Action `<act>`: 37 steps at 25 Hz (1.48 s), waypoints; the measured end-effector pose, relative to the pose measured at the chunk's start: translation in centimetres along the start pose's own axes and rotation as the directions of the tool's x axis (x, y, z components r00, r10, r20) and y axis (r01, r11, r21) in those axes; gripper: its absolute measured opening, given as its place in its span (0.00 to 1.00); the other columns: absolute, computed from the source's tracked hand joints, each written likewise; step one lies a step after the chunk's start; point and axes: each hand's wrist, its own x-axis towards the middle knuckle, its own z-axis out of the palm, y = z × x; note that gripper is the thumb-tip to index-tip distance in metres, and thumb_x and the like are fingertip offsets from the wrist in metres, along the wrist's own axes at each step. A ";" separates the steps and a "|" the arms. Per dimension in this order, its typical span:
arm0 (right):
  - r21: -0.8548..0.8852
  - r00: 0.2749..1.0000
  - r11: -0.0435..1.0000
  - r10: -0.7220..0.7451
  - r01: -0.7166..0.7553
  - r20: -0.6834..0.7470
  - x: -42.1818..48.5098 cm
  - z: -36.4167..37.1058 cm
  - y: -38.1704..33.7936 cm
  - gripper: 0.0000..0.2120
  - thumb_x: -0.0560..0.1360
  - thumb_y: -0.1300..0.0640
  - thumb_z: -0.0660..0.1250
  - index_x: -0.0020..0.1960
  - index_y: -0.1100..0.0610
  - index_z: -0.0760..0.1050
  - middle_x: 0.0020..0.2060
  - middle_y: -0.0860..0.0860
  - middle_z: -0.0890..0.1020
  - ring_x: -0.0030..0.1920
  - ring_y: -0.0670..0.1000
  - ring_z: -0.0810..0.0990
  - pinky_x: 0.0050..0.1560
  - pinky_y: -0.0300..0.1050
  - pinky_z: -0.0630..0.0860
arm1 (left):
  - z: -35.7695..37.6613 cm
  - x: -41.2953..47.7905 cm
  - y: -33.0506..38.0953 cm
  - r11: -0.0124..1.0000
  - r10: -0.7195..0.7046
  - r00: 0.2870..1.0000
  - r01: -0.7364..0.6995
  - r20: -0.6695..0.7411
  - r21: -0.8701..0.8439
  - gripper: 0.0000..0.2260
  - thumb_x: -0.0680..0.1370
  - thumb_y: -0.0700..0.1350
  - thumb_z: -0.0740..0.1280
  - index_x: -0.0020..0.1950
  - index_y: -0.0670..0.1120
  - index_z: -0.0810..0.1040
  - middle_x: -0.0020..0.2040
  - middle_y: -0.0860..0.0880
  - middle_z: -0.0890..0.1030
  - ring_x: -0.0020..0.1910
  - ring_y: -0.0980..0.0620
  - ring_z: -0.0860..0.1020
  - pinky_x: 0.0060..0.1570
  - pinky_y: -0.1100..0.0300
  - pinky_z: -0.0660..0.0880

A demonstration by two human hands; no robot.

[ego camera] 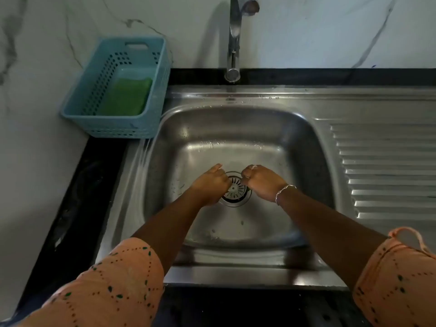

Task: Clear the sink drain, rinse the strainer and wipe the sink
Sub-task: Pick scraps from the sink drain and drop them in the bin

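A round metal strainer (237, 188) sits in the drain at the bottom of the wet steel sink (236, 128). My left hand (210, 185) reaches in from the left, its fingertips closed at the strainer's centre knob. My right hand (262, 181), with a ring and a wrist chain, is curled at the strainer's upper right rim; its fingertips are hidden, so I cannot see whether they grip it. The left part of the strainer is covered by my left hand. The tap (233, 43) stands behind the sink with no water running.
A blue plastic basket (118, 123) holding a green scrub pad (126, 96) stands on the black counter at the sink's back left. A ribbed steel drainboard (387, 171) lies to the right. Marble wall rises behind.
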 end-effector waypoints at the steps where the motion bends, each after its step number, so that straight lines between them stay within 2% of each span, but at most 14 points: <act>1: -0.017 0.999 1.000 0.000 0.001 0.039 0.5 0.1 -0.1 0.16 0.74 0.66 0.58 0.60 0.60 0.74 0.58 0.56 0.77 0.61 0.58 0.73 0.60 0.50 0.72 | 0.2 0.4 0.0 0.999 0.027 0.999 -0.028 0.020 0.018 0.15 0.77 0.39 0.58 0.63 0.39 0.71 0.61 0.39 0.76 0.65 0.41 0.69 0.75 0.48 0.49; 4: -0.013 0.997 0.998 -0.053 0.054 0.056 1.1 0.9 -0.5 0.15 0.74 0.67 0.59 0.58 0.60 0.76 0.55 0.57 0.79 0.58 0.59 0.75 0.56 0.51 0.74 | 0.8 1.2 0.2 0.991 0.132 0.991 -0.133 0.025 0.013 0.13 0.77 0.37 0.57 0.60 0.39 0.73 0.59 0.39 0.78 0.61 0.40 0.72 0.71 0.48 0.59; 7: -0.051 0.992 0.994 -0.090 0.095 0.092 1.5 1.9 -0.5 0.14 0.75 0.67 0.58 0.58 0.61 0.75 0.55 0.58 0.79 0.57 0.60 0.76 0.56 0.52 0.75 | 1.3 1.9 0.1 0.987 0.156 0.985 -0.153 0.067 -0.058 0.13 0.78 0.37 0.56 0.59 0.37 0.73 0.59 0.38 0.77 0.60 0.39 0.73 0.63 0.49 0.67; 12: -0.012 0.979 0.994 -0.108 0.111 0.172 2.5 3.9 -0.5 0.15 0.76 0.67 0.56 0.60 0.64 0.73 0.59 0.60 0.77 0.59 0.62 0.75 0.58 0.54 0.72 | 2.4 3.1 0.1 0.977 0.142 0.979 -0.114 0.149 -0.182 0.14 0.78 0.37 0.55 0.61 0.36 0.73 0.61 0.37 0.75 0.61 0.38 0.71 0.57 0.48 0.71; 16: -0.038 0.969 0.989 -0.135 0.145 0.206 3.1 4.8 -0.5 0.15 0.75 0.67 0.55 0.59 0.62 0.74 0.58 0.59 0.77 0.59 0.61 0.75 0.59 0.52 0.72 | 3.1 4.1 0.1 0.966 0.158 0.971 -0.115 0.178 -0.234 0.13 0.78 0.36 0.54 0.59 0.37 0.74 0.61 0.38 0.75 0.61 0.39 0.71 0.56 0.48 0.71; 19: -0.128 0.970 0.970 -0.185 0.207 0.159 3.1 5.1 -0.3 0.11 0.72 0.62 0.63 0.50 0.56 0.80 0.50 0.52 0.83 0.50 0.54 0.82 0.50 0.44 0.77 | 4.0 4.3 0.1 0.969 0.160 0.967 -0.116 0.198 -0.218 0.13 0.78 0.36 0.55 0.60 0.37 0.74 0.61 0.38 0.75 0.62 0.40 0.71 0.55 0.48 0.73; 21: -0.157 0.969 0.964 -0.193 0.217 0.151 3.1 4.3 -0.1 0.05 0.60 0.55 0.75 0.36 0.51 0.82 0.35 0.46 0.85 0.35 0.46 0.83 0.36 0.35 0.78 | 4.2 4.5 0.1 0.968 0.156 0.966 -0.109 0.206 -0.226 0.13 0.78 0.36 0.55 0.60 0.37 0.74 0.61 0.38 0.75 0.62 0.40 0.71 0.55 0.48 0.73; 23: -0.151 0.980 0.972 -0.167 0.182 0.107 3.1 4.5 -0.2 0.10 0.49 0.52 0.80 0.28 0.51 0.81 0.27 0.45 0.82 0.27 0.44 0.81 0.29 0.31 0.75 | 4.2 4.7 0.1 0.965 0.160 0.966 -0.109 0.205 -0.239 0.13 0.78 0.35 0.55 0.59 0.37 0.74 0.60 0.39 0.75 0.62 0.40 0.71 0.55 0.48 0.73; 26: -0.165 0.981 0.967 -0.186 0.193 0.058 3.2 5.1 -0.3 0.10 0.49 0.52 0.80 0.27 0.51 0.81 0.26 0.45 0.82 0.27 0.44 0.80 0.29 0.31 0.75 | 4.5 4.8 0.1 0.965 0.154 0.963 -0.099 0.219 -0.242 0.13 0.78 0.34 0.54 0.58 0.36 0.74 0.59 0.38 0.76 0.62 0.41 0.70 0.53 0.48 0.73; 31: -0.186 0.966 0.950 -0.258 0.250 -0.019 3.0 5.2 -0.1 0.02 0.61 0.54 0.75 0.34 0.50 0.82 0.32 0.45 0.84 0.34 0.44 0.82 0.37 0.35 0.79 | 4.9 4.0 -0.1 0.954 0.088 0.978 -0.029 0.187 -0.298 0.12 0.78 0.36 0.55 0.57 0.37 0.74 0.59 0.39 0.76 0.61 0.42 0.70 0.51 0.50 0.73; 35: -0.105 0.953 0.958 -0.280 0.268 -0.118 2.8 3.4 0.0 0.05 0.60 0.56 0.77 0.32 0.52 0.82 0.30 0.47 0.83 0.33 0.47 0.82 0.35 0.36 0.79 | 4.4 3.2 -0.4 0.932 -0.009 0.993 0.051 0.119 -0.359 0.12 0.78 0.39 0.57 0.58 0.39 0.75 0.59 0.41 0.75 0.61 0.44 0.70 0.50 0.52 0.74; 37: -0.044 0.958 0.971 -0.239 0.235 -0.157 2.5 2.3 -0.1 0.07 0.58 0.57 0.78 0.34 0.53 0.82 0.31 0.47 0.84 0.33 0.48 0.83 0.36 0.37 0.80 | 3.8 2.6 -0.7 0.913 -0.065 0.996 0.083 0.059 -0.400 0.11 0.77 0.40 0.58 0.57 0.41 0.75 0.58 0.42 0.76 0.60 0.44 0.70 0.47 0.53 0.73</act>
